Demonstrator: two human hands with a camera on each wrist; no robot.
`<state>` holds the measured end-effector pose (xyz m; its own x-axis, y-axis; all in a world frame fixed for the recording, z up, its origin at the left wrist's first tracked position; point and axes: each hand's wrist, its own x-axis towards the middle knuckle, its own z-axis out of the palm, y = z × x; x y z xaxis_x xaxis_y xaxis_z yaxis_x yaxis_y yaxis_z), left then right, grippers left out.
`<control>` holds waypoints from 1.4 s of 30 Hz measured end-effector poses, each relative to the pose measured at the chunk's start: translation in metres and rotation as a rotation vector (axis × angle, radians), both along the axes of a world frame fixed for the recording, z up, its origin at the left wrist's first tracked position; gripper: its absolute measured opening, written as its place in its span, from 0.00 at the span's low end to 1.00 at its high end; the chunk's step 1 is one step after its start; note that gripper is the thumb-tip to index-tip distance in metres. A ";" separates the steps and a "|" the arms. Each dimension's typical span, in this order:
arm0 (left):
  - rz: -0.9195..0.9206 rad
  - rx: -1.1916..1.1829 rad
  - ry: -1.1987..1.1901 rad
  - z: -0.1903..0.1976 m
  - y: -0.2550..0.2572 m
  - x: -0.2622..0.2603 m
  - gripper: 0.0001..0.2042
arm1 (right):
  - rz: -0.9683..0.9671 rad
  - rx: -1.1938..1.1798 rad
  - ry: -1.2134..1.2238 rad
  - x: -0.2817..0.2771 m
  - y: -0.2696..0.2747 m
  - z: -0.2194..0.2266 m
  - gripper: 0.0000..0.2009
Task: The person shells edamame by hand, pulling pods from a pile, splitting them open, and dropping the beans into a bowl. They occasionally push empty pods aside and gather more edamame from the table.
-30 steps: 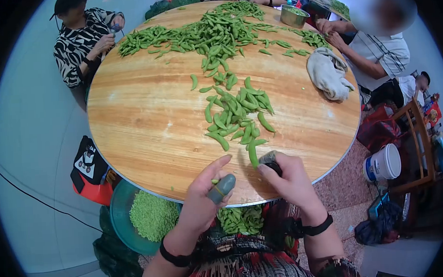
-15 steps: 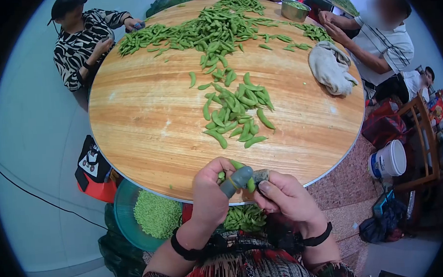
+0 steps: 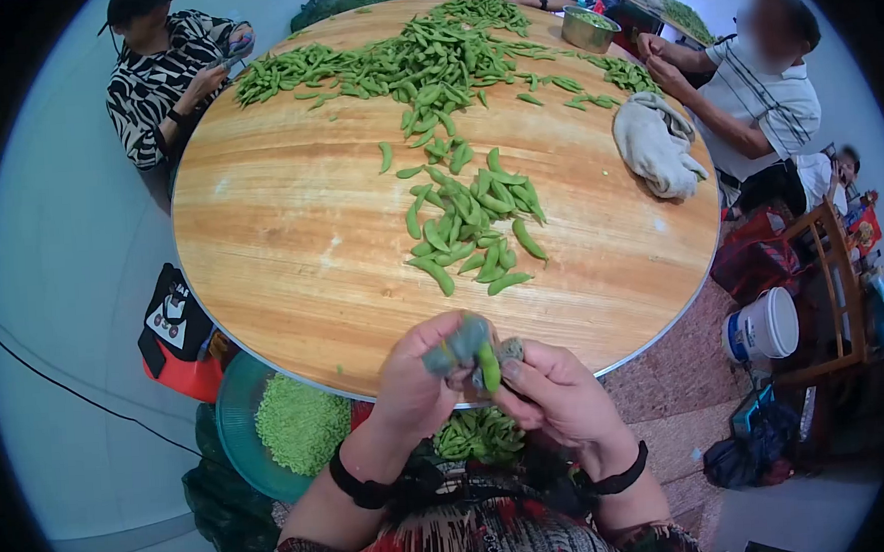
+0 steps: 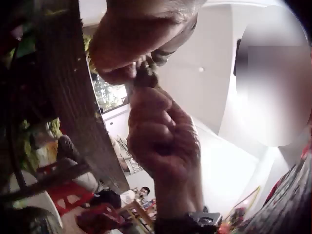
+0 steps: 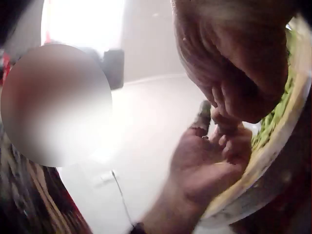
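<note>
In the head view both hands meet over the table's near edge around one green soybean pod. My left hand pinches it, the thumb wearing a grey-green cover. From the other side my right hand holds the pod's lower end with thumb and fingers; a grey cover shows at one fingertip. A loose group of soybean pods lies ahead on the round wooden table. Both wrist views show the hands close together, the pod largely hidden behind the fingers.
A large pod heap covers the far table, with a metal pot and a grey cloth at right. Below left stands a green basin of shelled beans. Pods lie below the near edge. Other people sit around the table.
My right hand has brought a pod from the table's near side leftward and toward the body to my left hand. The left thumb has closed over the pod, and both hands now work on it.
</note>
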<state>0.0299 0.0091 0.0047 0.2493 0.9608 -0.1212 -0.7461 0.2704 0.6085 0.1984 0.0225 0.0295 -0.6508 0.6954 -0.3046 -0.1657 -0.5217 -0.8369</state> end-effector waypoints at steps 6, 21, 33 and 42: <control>0.447 0.195 0.673 0.001 0.017 0.014 0.09 | -0.210 0.977 -0.643 -0.027 0.022 0.000 0.06; 0.608 0.053 0.471 -0.011 0.017 0.016 0.16 | -0.210 1.228 -0.797 -0.060 0.009 -0.009 0.08; 0.452 0.519 1.304 0.003 -0.001 0.003 0.29 | -0.230 0.579 -0.250 -0.028 0.045 -0.011 0.11; 0.564 0.810 1.371 0.003 0.006 -0.009 0.16 | -0.337 -0.102 0.258 -0.046 0.033 -0.008 0.07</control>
